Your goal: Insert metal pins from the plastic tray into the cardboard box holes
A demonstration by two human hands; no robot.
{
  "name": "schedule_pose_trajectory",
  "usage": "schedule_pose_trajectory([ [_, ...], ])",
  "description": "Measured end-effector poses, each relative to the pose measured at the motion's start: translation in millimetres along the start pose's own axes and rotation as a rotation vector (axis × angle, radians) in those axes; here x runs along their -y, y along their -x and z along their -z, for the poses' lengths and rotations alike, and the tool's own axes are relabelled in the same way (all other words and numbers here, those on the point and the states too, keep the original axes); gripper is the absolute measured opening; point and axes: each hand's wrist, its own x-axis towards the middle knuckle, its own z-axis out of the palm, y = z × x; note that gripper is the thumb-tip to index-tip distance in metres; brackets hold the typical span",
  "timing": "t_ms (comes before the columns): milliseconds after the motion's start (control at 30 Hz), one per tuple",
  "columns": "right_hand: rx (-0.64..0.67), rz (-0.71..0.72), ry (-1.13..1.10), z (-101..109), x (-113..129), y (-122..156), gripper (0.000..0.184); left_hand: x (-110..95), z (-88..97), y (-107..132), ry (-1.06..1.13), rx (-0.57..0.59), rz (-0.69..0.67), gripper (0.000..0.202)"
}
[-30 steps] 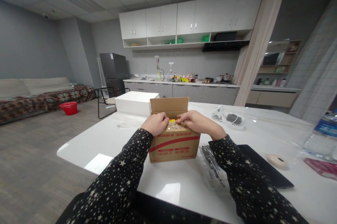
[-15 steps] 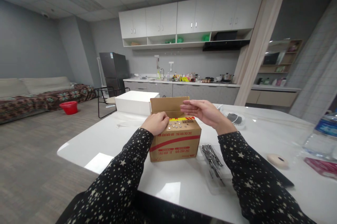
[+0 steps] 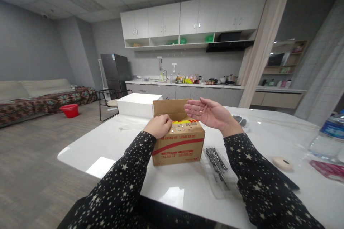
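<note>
While my left hand (image 3: 158, 126) lies bent-fingered on the upper left edge of the cardboard box (image 3: 178, 146) on the white table (image 3: 107, 143), grip unclear, my right hand (image 3: 209, 114) hangs outstretched, empty, near its raised flap (image 3: 170, 107), small discs (image 3: 180, 129) already on top, remainder unclear.

Brn cardboard box (image 3: 177, 147) stands on white counter (image 3: 99, 139); I see red band + red print on near side, yellow strip & barcode (image 3: 191, 124) on top. Rear flap (image 3: 172, 106) up, approx. vert. Several sm. rd. silvery discs (image 3: 180, 129) I can make out on box top, scattered nr each other.
</note>
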Motion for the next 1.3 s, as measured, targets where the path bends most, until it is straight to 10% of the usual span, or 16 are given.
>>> schedule_pose_trajectory([
  [1067, -0.05, 0.122, 0.316, 27, -3, 66, 0.087, 1, 1.4, -2, 0.023, 0.034, -0.012, 0.037],
  [1300, -0.049, 0.057, 0.427, 26, -5, 70, 0.072, -4, 6.1, -1, -0.001, 0.042, -0.003, 0.038],
])
